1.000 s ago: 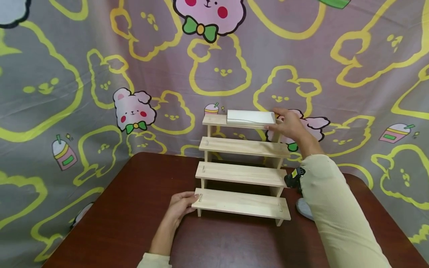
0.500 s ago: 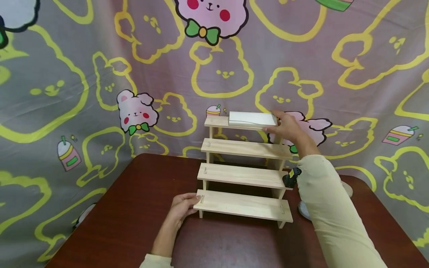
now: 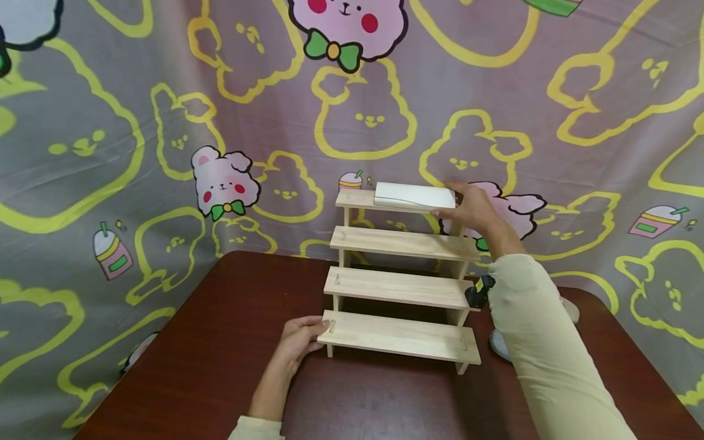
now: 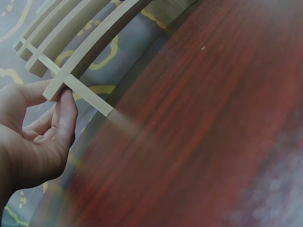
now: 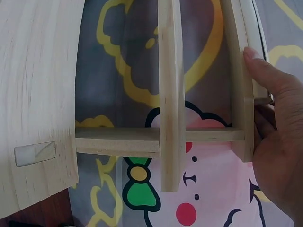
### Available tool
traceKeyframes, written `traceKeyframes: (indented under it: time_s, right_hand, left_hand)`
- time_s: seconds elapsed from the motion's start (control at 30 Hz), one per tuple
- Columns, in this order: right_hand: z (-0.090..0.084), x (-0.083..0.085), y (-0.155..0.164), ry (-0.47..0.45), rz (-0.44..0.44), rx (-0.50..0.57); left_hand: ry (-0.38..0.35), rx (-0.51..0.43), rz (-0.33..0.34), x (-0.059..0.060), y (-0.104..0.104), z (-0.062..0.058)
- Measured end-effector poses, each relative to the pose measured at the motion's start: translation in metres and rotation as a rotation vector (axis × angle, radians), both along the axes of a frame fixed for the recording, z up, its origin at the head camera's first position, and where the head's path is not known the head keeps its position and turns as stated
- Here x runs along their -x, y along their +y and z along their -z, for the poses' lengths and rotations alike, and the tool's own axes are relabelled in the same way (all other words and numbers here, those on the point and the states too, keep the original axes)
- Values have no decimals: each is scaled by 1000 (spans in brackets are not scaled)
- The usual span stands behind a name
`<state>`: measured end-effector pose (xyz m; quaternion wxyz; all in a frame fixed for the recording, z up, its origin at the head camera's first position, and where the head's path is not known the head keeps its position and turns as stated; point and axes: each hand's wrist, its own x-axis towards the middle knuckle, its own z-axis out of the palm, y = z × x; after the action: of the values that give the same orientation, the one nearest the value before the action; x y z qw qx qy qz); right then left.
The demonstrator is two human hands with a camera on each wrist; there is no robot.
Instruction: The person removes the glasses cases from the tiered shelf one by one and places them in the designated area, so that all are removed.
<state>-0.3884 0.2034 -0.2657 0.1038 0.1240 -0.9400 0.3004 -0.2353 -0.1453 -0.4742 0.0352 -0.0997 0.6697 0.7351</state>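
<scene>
A four-step pale wooden display rack (image 3: 401,287) stands on the table. Flat on its top step, toward the right end, lies a white case (image 3: 412,194) with a curved flap line. My right hand (image 3: 474,211) grips the case's right end. In the right wrist view its thumb presses along the front edge of the top step (image 5: 239,90), beside the case (image 5: 255,47), and the other fingers are partly hidden behind. At the lower left, my left hand (image 3: 297,342) pinches the left end of the bottom step (image 4: 71,75) between thumb and fingers.
The dark red-brown table (image 3: 247,293) has a patterned cloth (image 3: 275,110) hanging behind it. Next to the right sleeve are a small black device (image 3: 480,292) with a yellow label, a grey rounded object (image 3: 499,345) and a beige one (image 3: 570,310), all partly covered by the arm.
The head view has shifted slightly. My right thumb and forearm have moved a little left, uncovering the beige object. Left hand, rack and case hold their places.
</scene>
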Motion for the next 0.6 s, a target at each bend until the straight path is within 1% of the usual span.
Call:
traceKeyframes:
  time_s: [0.23, 0.6]
  right_hand:
    - [2, 0, 0, -13, 19, 29]
    - [6, -4, 2, -1, 11, 140]
  left_hand:
    - [3, -3, -3, -1, -1, 1]
    - [6, 2, 10, -1, -1, -1]
